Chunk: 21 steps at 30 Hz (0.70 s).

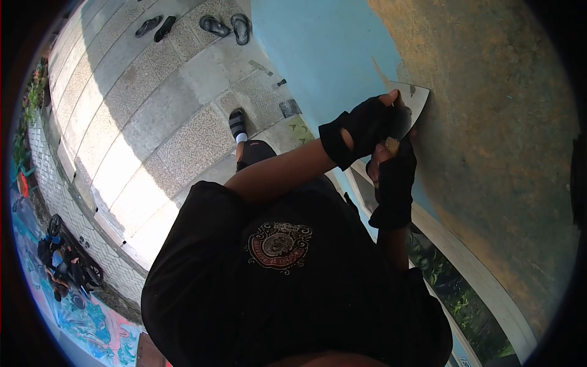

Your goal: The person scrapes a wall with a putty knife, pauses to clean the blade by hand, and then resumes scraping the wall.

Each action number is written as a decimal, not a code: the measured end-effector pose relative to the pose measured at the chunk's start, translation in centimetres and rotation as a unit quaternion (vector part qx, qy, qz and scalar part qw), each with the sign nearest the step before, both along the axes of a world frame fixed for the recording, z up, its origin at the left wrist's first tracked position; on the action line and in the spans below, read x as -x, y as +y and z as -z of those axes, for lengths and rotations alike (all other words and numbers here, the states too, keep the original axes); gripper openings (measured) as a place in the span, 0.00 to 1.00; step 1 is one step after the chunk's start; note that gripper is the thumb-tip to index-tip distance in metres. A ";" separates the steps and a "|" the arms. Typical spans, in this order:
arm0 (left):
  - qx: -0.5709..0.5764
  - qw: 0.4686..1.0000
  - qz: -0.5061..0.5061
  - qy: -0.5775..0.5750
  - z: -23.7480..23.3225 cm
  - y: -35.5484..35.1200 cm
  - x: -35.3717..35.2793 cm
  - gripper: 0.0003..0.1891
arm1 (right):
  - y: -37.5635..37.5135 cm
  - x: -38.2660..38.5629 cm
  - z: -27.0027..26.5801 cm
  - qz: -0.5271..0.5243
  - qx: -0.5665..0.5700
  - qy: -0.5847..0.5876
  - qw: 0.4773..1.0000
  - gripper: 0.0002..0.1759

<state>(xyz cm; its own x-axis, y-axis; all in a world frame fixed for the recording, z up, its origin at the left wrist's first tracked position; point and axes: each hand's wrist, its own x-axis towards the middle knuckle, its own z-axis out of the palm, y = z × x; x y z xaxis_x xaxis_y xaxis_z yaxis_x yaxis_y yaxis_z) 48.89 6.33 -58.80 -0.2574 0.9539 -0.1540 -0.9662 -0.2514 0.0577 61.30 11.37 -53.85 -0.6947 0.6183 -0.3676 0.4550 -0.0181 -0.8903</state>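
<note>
partly, the right hand (396, 183) hides the handle (392, 145) of the metal scraper (416, 105)

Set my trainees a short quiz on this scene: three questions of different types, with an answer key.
1. Multiple choice: which tool is being held?
A) hammer
B) putty knife
C) paint roller
2. True or false: the left hand and right hand both wear fingerless gloves.
3. Count: how many unworn sandals lie on the paving at the top of the view?

Key: 1. B. 2. True; both are black. 3. Four.
</note>
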 end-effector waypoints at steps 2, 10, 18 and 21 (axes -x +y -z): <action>-0.026 1.000 -0.001 -0.010 -0.3 0.1 -0.1 0.30 | 0.1 -0.1 -0.5 0.007 0.019 0.009 1.000 0.20; 0.073 0.997 -0.012 0.036 -1.8 -0.3 -0.7 0.30 | -1.7 1.3 -4.0 -0.029 -0.086 -0.107 0.990 0.12; 0.084 0.994 -0.012 0.072 -2.2 -0.7 0.4 0.31 | -1.9 1.7 -3.0 -0.047 -0.143 -0.079 0.986 0.09; 0.083 0.994 -0.008 0.064 -1.9 -0.4 0.0 0.32 | -2.0 0.9 -1.9 -0.051 -0.170 -0.085 0.980 0.12</action>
